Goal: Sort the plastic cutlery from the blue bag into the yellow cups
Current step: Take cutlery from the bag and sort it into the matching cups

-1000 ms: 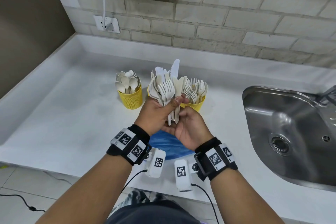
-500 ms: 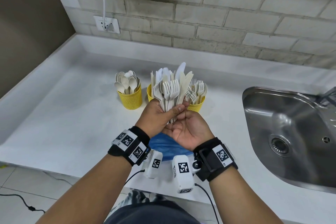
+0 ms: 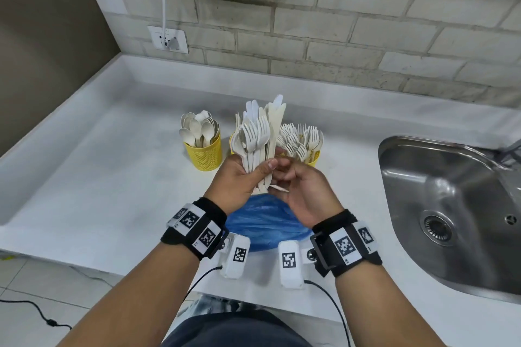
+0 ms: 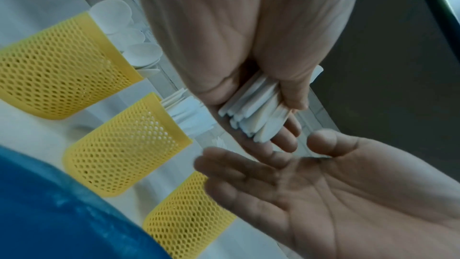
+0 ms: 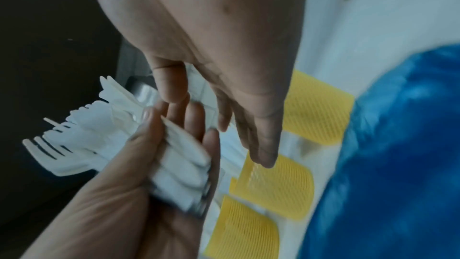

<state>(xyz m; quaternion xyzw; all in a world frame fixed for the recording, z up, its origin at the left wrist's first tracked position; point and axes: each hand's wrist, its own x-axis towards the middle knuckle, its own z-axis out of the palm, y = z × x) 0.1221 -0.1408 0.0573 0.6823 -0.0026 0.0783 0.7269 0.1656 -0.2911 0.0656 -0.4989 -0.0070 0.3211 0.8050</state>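
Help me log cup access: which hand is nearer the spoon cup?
Left. The left hand, gripping the cutlery bundle, sits just right of the spoon cup. The right hand lies farther right, beyond the bundle, below the fork cup.

3 cups stand in a row on the counter (image 3: pixel 84 177): the left cup (image 3: pixel 203 155) holds spoons, the right cup (image 3: pixel 313 161) forks, the middle cup (image 4: pixel 124 145) probably knives. The bag (image 3: pixel 265 224) lies before them. The sink (image 3: pixel 451 205) sits to their right.
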